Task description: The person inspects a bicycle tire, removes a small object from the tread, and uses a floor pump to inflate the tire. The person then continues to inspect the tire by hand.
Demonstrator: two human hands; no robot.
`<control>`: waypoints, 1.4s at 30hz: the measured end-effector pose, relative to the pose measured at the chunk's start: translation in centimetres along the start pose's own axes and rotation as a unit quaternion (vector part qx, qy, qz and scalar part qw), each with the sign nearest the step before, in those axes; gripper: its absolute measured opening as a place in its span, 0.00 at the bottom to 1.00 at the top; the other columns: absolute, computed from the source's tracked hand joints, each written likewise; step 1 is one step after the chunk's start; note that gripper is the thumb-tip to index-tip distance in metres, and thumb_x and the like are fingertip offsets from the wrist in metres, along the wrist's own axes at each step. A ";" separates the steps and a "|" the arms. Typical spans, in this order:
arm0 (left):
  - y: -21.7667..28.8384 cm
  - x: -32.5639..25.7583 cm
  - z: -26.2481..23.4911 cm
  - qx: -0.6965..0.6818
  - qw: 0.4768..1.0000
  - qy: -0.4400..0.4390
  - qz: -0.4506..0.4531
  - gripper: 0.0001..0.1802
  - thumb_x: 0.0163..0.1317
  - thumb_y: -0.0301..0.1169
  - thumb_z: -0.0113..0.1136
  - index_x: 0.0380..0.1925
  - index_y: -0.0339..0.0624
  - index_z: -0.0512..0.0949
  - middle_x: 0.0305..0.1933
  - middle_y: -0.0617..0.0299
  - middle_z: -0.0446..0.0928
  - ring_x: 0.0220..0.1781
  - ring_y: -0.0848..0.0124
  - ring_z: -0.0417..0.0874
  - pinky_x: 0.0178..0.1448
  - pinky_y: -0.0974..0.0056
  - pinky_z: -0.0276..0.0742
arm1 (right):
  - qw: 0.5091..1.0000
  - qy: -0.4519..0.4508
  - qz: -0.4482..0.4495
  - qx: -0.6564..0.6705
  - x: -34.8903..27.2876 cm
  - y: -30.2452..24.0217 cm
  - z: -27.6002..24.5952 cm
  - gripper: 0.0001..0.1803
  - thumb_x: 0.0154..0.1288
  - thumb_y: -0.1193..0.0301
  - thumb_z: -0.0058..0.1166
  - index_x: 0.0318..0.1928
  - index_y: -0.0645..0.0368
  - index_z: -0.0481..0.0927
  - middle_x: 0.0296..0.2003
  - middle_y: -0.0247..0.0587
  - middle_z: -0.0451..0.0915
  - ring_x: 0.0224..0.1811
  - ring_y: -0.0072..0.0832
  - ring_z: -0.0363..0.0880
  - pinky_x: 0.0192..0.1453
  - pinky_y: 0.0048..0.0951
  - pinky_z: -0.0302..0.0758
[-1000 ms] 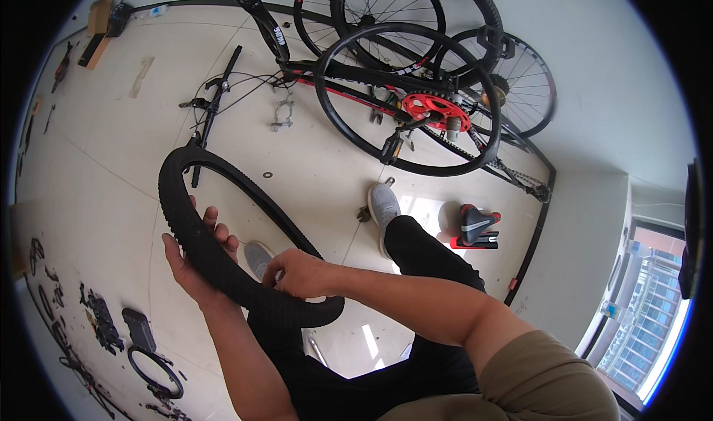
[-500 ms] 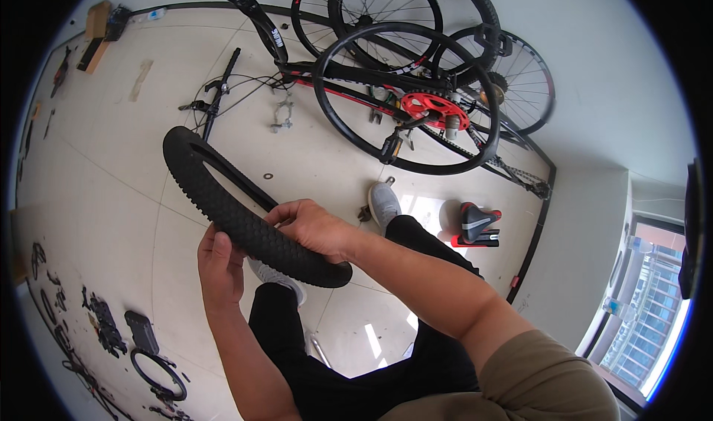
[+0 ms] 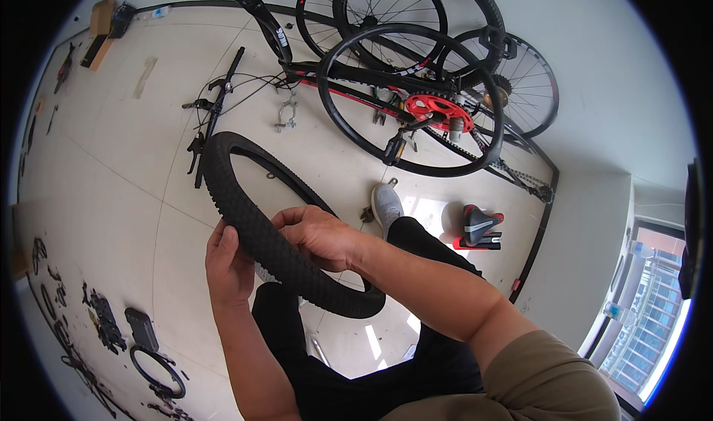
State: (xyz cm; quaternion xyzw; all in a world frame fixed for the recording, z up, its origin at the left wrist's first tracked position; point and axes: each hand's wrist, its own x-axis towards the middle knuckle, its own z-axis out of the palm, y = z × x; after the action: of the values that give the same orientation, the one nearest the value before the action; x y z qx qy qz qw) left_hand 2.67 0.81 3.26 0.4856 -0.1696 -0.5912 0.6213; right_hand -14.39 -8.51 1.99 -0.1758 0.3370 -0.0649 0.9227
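Observation:
A black knobbly bicycle tyre (image 3: 252,220) hangs tilted in front of me, held between both hands. My left hand (image 3: 232,263) grips its outer tread from the near left side, thumb up and fingers going behind the rubber. On the inner side, my right hand (image 3: 316,237) is closed on the tyre's edge, its fingertips partly hidden by the tread. Through the tyre's opening the pale floor shows. Just beyond the tyre lies a black handlebar (image 3: 217,109) with cables and levers.
A black and red bicycle frame (image 3: 349,98) with wheels and a loose tyre (image 3: 324,87) leans along the far wall. A saddle (image 3: 479,224) stands right of my shoe (image 3: 387,204). Small parts and a ring-shaped black part (image 3: 157,373) lie at lower left. A cardboard box (image 3: 100,24) stands far left.
The tyre has turned so its opening shows wider, and its lower end has dropped to the right. Both hands have shifted slightly right with it, still holding on.

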 end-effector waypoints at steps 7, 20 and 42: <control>-0.1 0.2 0.5 0.036 0.999 -0.018 -0.012 0.30 0.74 0.53 0.52 0.58 0.36 0.73 0.51 0.59 0.79 0.50 0.69 0.80 0.56 0.62 0.75 | 0.994 -0.064 0.012 0.093 -0.5 0.2 0.4 0.17 0.69 0.75 0.57 0.56 0.65 0.76 0.37 0.36 0.82 0.31 0.21 0.83 0.35 0.23 0.80; -1.2 0.2 0.8 0.049 0.993 -0.032 0.101 0.32 0.70 0.47 0.62 0.63 0.34 0.72 0.53 0.52 0.80 0.50 0.65 0.83 0.54 0.60 0.78 | 0.982 -0.031 -0.116 0.147 -0.1 -2.7 -1.3 0.12 0.72 0.80 0.49 0.53 0.65 0.78 0.45 0.49 0.85 0.46 0.38 0.88 0.51 0.37 0.87; -1.0 0.3 5.8 0.630 0.664 0.151 0.372 0.27 0.53 0.37 0.76 0.54 0.46 0.82 0.45 0.61 0.83 0.41 0.60 0.84 0.41 0.56 0.74 | 0.959 0.069 -0.213 0.171 0.4 -2.9 -1.2 0.10 0.73 0.86 0.44 0.50 0.66 0.75 0.48 0.49 0.82 0.51 0.39 0.84 0.58 0.39 0.85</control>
State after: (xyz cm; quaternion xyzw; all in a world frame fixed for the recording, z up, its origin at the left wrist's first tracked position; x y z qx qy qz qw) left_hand -2.43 -1.61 5.09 0.7402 -0.5722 0.0189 0.3525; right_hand -14.84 -11.66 1.97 -0.0777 0.3381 -0.3285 0.8785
